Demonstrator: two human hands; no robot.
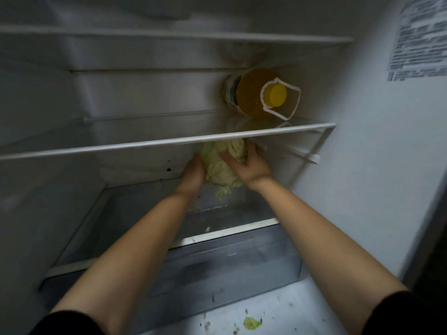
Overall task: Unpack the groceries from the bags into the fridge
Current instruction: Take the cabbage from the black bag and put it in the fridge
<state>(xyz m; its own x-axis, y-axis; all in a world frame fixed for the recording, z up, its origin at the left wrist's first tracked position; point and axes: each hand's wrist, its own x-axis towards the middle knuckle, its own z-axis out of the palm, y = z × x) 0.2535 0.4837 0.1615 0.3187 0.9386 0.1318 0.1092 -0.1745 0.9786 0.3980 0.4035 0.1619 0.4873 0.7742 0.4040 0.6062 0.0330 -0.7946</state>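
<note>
A pale green head of cabbage is held deep inside the open fridge, just above the lower glass shelf and under the middle shelf. My left hand presses its left side and my right hand grips its right side. The middle shelf's front rail hides the top of the cabbage and my fingertips. A loose leaf hangs below it.
A large bottle of yellow oil with a yellow cap and white handle lies on the middle shelf at the right. A clear crisper drawer sits beneath the lower shelf. Cabbage scraps lie on the fridge floor ledge. The top shelf spans above.
</note>
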